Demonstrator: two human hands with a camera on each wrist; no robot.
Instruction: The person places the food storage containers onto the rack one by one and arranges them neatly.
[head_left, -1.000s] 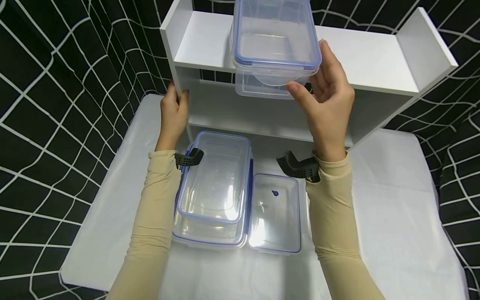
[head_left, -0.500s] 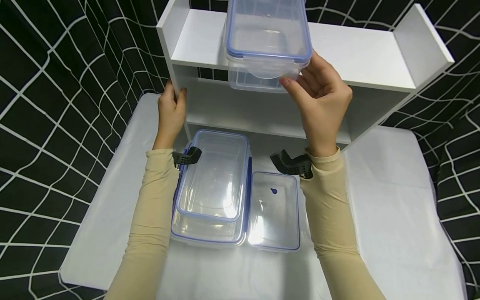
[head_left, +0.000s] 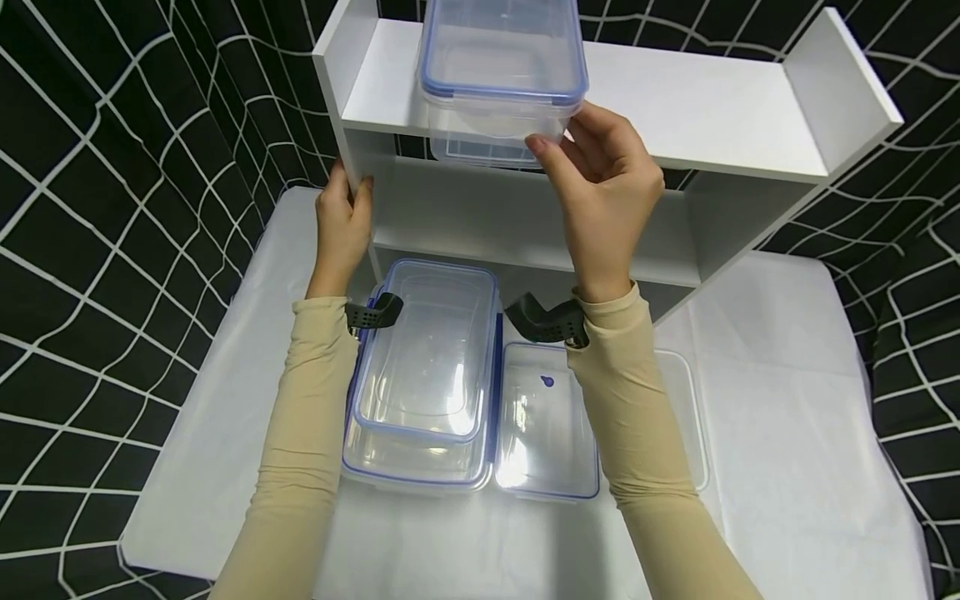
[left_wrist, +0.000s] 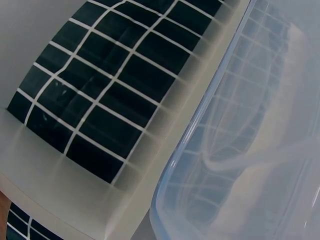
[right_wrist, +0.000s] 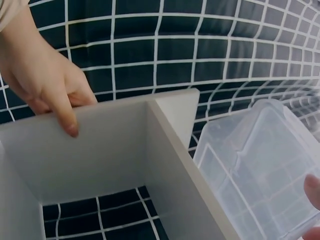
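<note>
In the head view, my right hand (head_left: 607, 187) grips the right front corner of a clear food container (head_left: 502, 121) with a blue-edged lid, thumb at its front. The container overlaps the front edge of the white shelf unit's upper board (head_left: 697, 108). My left hand (head_left: 342, 229) holds the unit's left side panel (head_left: 352, 92), fingers on the outside and thumb inside. The right wrist view shows that left hand (right_wrist: 50, 77) over the panel, and the container (right_wrist: 265, 165) beside the board's edge. In the left wrist view, the container (left_wrist: 240, 165) fills the right side.
Two blue-edged food containers lie stacked, the upper one (head_left: 427, 350) smaller, on the white table (head_left: 795, 417) before the shelf. Right of them lies another container (head_left: 543, 433), partly behind my right forearm. A clear rounded edge (head_left: 696, 417) shows beyond the forearm. Dark grid-patterned cloth (head_left: 112, 250) surrounds the table.
My right hand has carried the container leftward and slightly up in the head view, along the upper board. My left hand keeps its hold on the side panel.
</note>
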